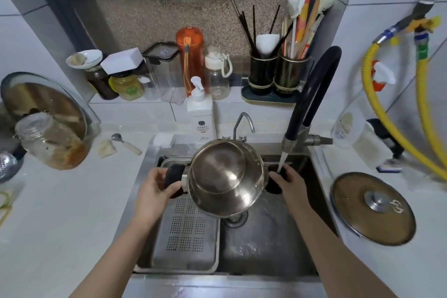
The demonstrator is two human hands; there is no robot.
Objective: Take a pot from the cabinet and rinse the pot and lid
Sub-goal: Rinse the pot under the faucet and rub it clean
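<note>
Head view | steel pot (pixel 226 178) held over sink (pixel 266 237), tilted, mouth facing camera | left hand (pixel 154 189) gripping black side handle (pixel 173 180) | right hand (pixel 291 182) closed on opposite handle, under faucet (pixel 312 94) stream | glass lid (pixel 373 208) flat on surface (pixel 60 213), right of sink | perforated tray (pixel 186 230) below pot

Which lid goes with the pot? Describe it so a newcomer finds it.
Start at the sink; go to the counter on its right. The lid lies flat there, glass with a steel knob. The other big lid, far left, leans against the wall.
</note>
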